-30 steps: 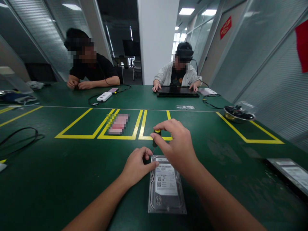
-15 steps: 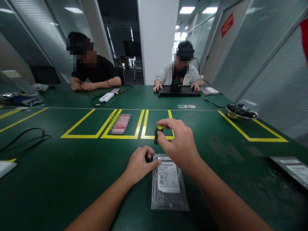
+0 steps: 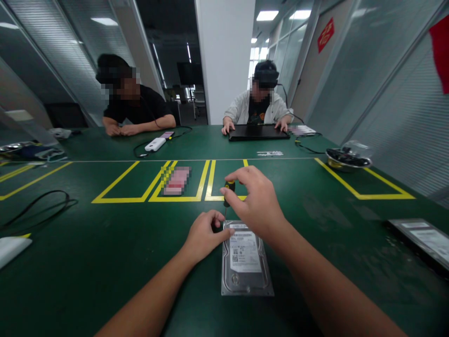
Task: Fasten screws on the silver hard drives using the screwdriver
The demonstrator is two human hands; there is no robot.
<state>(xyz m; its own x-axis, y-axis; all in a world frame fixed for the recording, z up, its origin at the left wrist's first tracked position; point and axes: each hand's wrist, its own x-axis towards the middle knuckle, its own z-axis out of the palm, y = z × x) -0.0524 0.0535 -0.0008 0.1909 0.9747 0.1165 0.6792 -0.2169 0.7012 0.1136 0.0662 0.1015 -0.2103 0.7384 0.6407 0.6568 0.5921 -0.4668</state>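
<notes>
A silver hard drive (image 3: 246, 262) with a white label lies flat on the green table in front of me. My right hand (image 3: 257, 196) pinches the short black and yellow handle of a screwdriver (image 3: 229, 189) between thumb and fingers. The screwdriver stands upright, its shaft reaching down to the drive's far left corner; the tip is too small to make out. My left hand (image 3: 206, 234) is closed at that same corner, thumb on the drive's top and curled fingers beside its edge, close to the shaft.
Another hard drive (image 3: 423, 238) lies at the right. A metal bowl (image 3: 349, 161) of dark parts stands at the far right. Yellow tape (image 3: 119, 200) marks boxes on the table. A black cable (image 3: 52, 206) lies left. Across sit two people, one with hands on a black panel (image 3: 258, 132).
The screwdriver handle has turned a little, and my right thumb has slid left across it. My left hand keeps its place on the drive. The view has shifted slightly.
</notes>
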